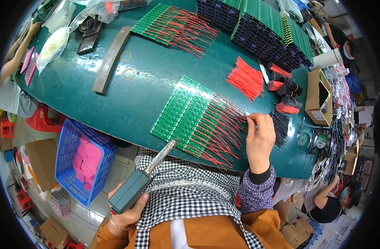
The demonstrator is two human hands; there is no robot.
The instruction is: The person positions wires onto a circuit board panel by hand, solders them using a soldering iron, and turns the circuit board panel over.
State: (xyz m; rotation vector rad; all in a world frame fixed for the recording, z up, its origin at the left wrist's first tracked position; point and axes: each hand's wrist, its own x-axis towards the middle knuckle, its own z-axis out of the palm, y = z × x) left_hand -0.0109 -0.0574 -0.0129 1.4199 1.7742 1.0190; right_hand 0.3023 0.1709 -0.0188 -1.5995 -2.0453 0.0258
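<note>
My left hand (129, 213) is wrapped round the dark green handle of a soldering gun (131, 191). Its metal tip reaches the lower left part of a green circuit board panel (177, 112), close to my body on the table. Red wires (217, 137) fan out to the right from this panel. At their far ends, the thumb and index finger of my right hand (259, 139) are pinched together on a red wire. Beyond that hand lie a bundle of loose red wires (246, 79) and a bundle of black wires (280, 128).
Another wired panel (156, 25) lies farther back, near tall stacks of boards (260, 29). A metal bar (111, 60) and rubber bands (128, 74) are on the left. A cardboard box (318, 97) stands right. Below the edge sits a blue basket (79, 162). Other people work nearby.
</note>
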